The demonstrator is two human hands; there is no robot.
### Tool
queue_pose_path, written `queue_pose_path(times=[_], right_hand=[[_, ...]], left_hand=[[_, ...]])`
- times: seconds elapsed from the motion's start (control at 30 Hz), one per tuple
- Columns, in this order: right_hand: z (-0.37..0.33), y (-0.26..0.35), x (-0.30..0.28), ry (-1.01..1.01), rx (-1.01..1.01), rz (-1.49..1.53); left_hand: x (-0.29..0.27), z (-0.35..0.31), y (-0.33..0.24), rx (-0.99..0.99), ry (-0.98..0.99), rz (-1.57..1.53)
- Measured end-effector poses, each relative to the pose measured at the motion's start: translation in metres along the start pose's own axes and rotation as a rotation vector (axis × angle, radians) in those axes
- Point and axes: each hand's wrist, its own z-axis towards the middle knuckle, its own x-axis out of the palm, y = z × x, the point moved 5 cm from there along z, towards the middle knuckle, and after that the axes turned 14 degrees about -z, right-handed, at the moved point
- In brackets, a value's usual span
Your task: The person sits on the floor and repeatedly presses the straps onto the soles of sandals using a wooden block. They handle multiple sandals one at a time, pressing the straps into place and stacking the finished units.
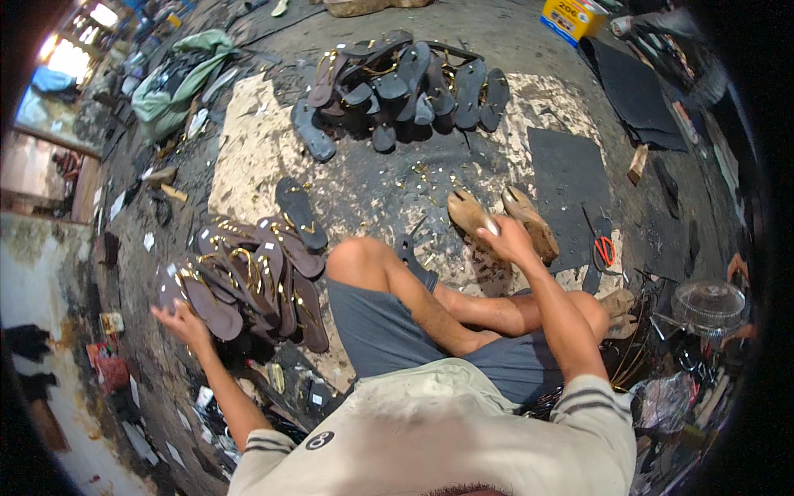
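Observation:
My left hand (184, 326) reaches out at the left with its fingers apart, at the edge of a heap of brown sandals (269, 269) with gold-coloured straps. It seems to hold nothing; whether it touches the nearest sandal is unclear. On the other side, my right hand (506, 240) is closed with a small, pale, shiny thing (492, 226) at its fingertips, too small to name. That hand is beside two wooden shoe lasts (529, 221), which lie side by side with their notched ends pointing away from me. A dark sandal (300, 212) lies at the heap's far edge.
Beyond my legs, dark sandals (413, 83) stand clustered on a worn pale sheet (240, 157). Black sheet material (571, 178) and orange-handled scissors (605, 250) lie to the right, near a round wire fan guard (708, 306). A green sack (157, 99) and a yellow-blue box (571, 18) sit farther off.

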Motion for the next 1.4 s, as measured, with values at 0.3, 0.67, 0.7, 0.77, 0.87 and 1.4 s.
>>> queue_pose_path(times=[0.3, 0.67, 0.7, 0.77, 0.87, 1.4], right_hand=[[0.262, 0.101, 0.089, -0.131, 0.208, 0.724], [0.262, 0.088, 0.045, -0.282, 0.342, 1.330], [0.234, 0.074, 0.038, -0.214, 0.309, 1.600], [0.160, 0.063, 0.022, -0.082, 0.226, 1.791], [0.023, 0.102, -0.006, 0.179, 0.102, 1.475], [-0.158, 0.150, -0.054, 0.294, -0.163, 1.151]], left_hand=[[-0.009, -0.062, -0.014, 0.015, 0.255, 0.416], [0.037, -0.074, -0.114, -0.039, 0.254, -0.086], [0.050, -0.077, -0.119, -0.036, 0.288, -0.155], [0.093, -0.091, -0.137, -0.150, 0.393, -0.362], [0.171, -0.128, -0.180, -0.326, 0.726, -0.735], [0.152, -0.274, -0.282, -0.061, 1.302, -0.828]])
